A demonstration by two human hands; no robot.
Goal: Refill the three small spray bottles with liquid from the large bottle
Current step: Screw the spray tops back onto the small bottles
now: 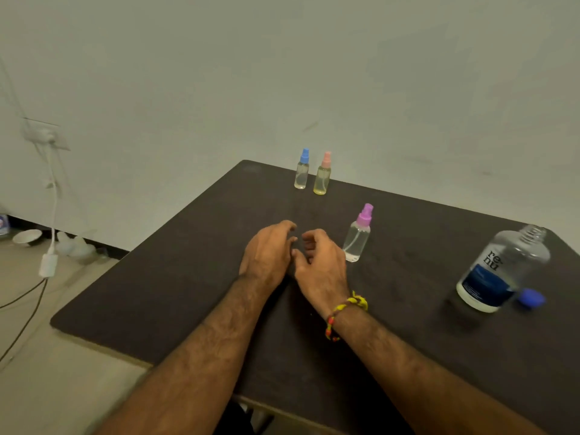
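Three small clear spray bottles stand upright on the dark table (157, 293): one with a blue cap (302, 169) and one with a pink cap (323, 174) side by side at the far edge, and one with a purple cap (358, 234) nearer, just right of my hands. The large clear bottle (502, 271) with a blue label stands uncapped at the right, its blue cap (532, 298) lying beside its base. My left hand (268, 252) and my right hand (320, 265) rest close together mid-table, fingers loosely curled, holding nothing.
A plain wall runs behind the table. On the left, a wall socket (45, 135) with a white cable and adapter (48, 265) hangs down to the floor. A white bowl (27, 237) and clear plastic items (77, 246) lie on the floor by the wall.
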